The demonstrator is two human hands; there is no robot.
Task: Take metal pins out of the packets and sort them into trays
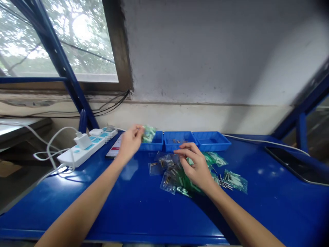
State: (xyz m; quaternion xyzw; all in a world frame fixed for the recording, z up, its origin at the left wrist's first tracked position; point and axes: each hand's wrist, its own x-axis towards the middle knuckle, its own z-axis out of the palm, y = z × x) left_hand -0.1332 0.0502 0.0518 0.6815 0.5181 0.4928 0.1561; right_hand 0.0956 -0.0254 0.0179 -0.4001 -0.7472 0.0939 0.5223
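Pinched in my left hand [132,139] is a small green-tinted plastic bag [149,133], held up in front of the left blue bin [151,146]. My right hand [194,163] hovers over a pile of bags with its fingers curled and thumb apart from the index finger; nothing shows between them. Under and around it lie clear bags [168,183] with small brass-coloured pins and green bags [235,180] with pale pieces. Loose metal pins [224,183] lie to the right of the pile. The middle bin [177,146] holds a few small metal pieces.
The right blue bin [212,142] stands by the wall. At the left are a white power strip [87,145] with a charger and cables, and a phone with a lit screen [114,149]. A dark phone [295,166] lies at the right. Blue frame posts [66,72] rise at both sides.
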